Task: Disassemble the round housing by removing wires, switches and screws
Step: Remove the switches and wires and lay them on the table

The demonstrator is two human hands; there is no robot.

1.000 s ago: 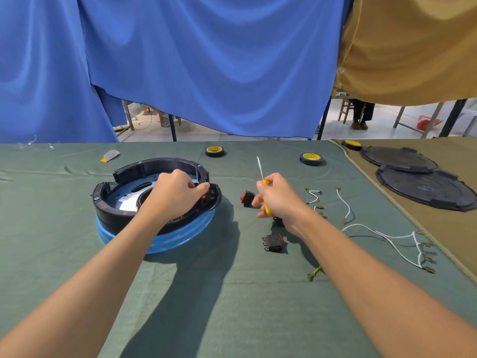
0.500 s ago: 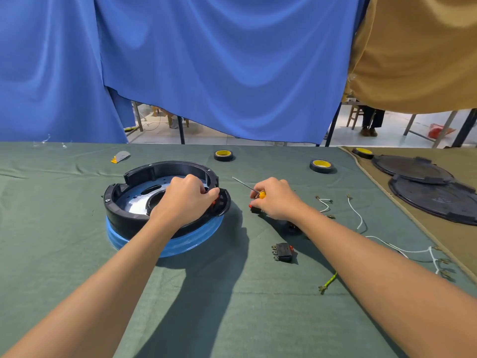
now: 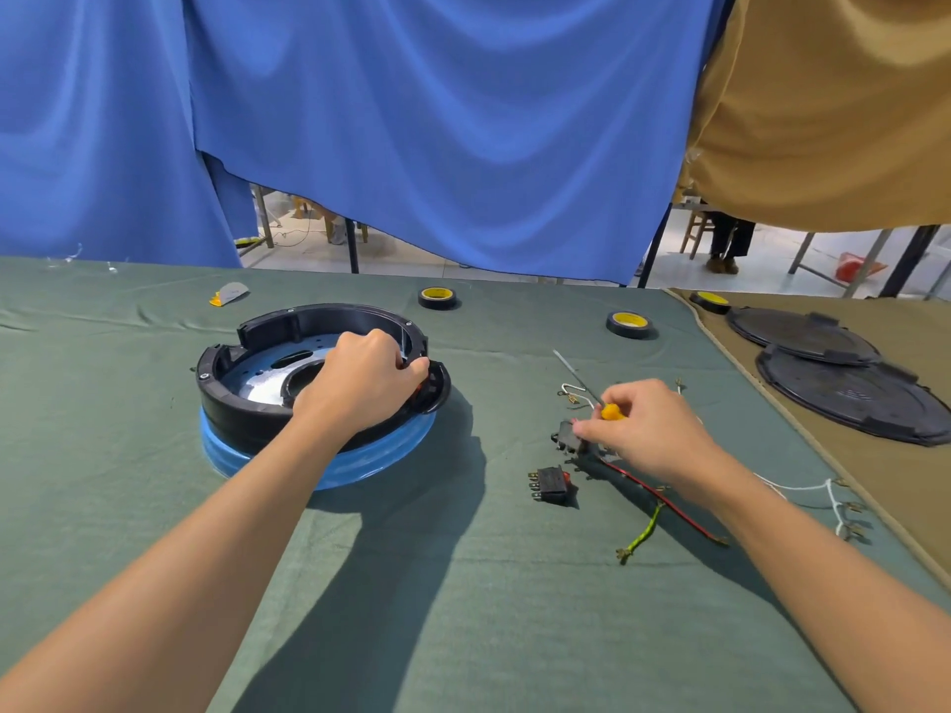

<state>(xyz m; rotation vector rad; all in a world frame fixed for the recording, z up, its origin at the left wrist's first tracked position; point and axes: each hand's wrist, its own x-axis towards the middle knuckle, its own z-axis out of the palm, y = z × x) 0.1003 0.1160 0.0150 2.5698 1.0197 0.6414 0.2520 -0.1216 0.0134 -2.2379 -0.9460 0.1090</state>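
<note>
The round black housing (image 3: 242, 398) with a blue base ring sits on the green cloth at centre left. My left hand (image 3: 363, 378) rests inside its right rim, fingers curled around a switch whose red edge just shows. My right hand (image 3: 646, 429) is to the right over the cloth, gripping a yellow-handled screwdriver (image 3: 610, 411) with its thin shaft pointing up-left; its fingertips touch a loose black switch (image 3: 566, 434). Another removed black and red switch (image 3: 550, 486) lies in front. Loose red (image 3: 669, 504), green (image 3: 640, 537) and white wires (image 3: 803, 488) lie around my right arm.
Two tape rolls (image 3: 437, 298) (image 3: 630, 324) sit at the back of the table, a third (image 3: 710, 301) on the brown cloth. Two black round covers (image 3: 844, 388) lie at the right. A small grey and yellow scraper (image 3: 229, 293) lies back left.
My right hand has moved away from the housing to the right, down by the loose switches, still with the screwdriver. My left hand has stayed at the housing's right rim.
</note>
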